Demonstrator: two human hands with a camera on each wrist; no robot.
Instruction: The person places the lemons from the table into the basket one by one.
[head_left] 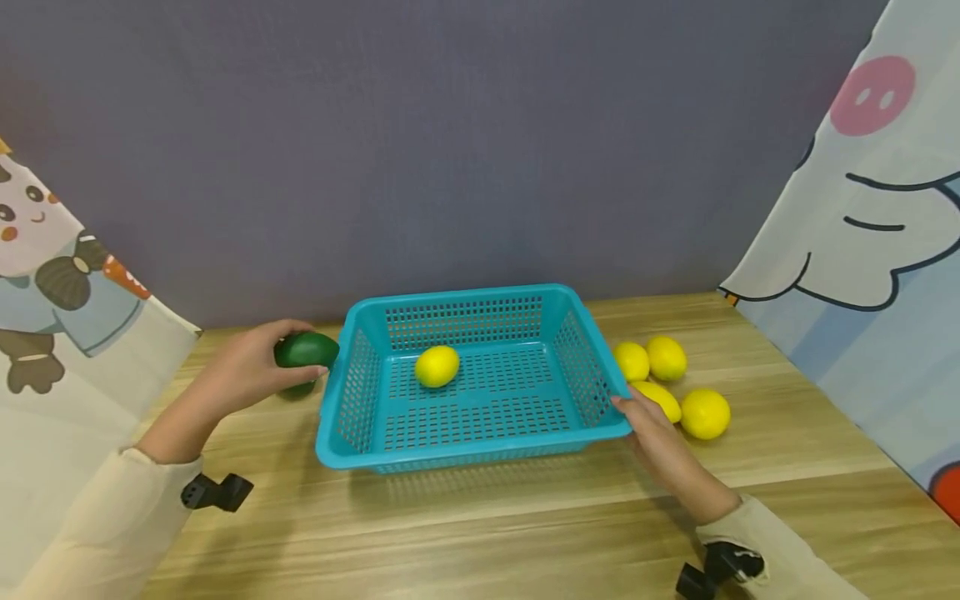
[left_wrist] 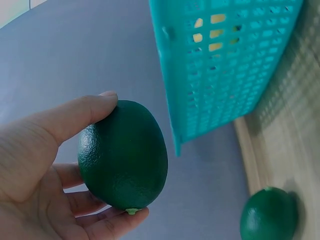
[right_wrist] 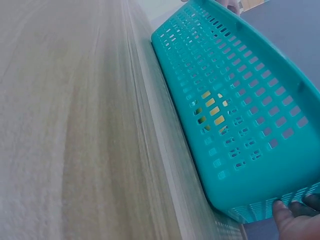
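My left hand [head_left: 251,367] holds a dark green lime [head_left: 307,349] just outside the left rim of a turquoise plastic basket [head_left: 480,450]. In the left wrist view, thumb and fingers curl round this lime [left_wrist: 125,155], its stem nub pointing down. Another green lime [left_wrist: 270,217] lies on the table below it, partly hidden in the head view. One yellow lemon [head_left: 437,367] lies inside the basket, left of its middle. At the basket's front right corner, my right hand [head_left: 663,442] grips the rim; the right wrist view shows its thumb against the basket wall.
Several yellow lemons [head_left: 705,413] lie together on the wooden table [head_left: 480,533], right of the basket and close to my right hand. A grey wall [head_left: 480,150] rises behind the table, with printed curtains [head_left: 862,225] on both sides.
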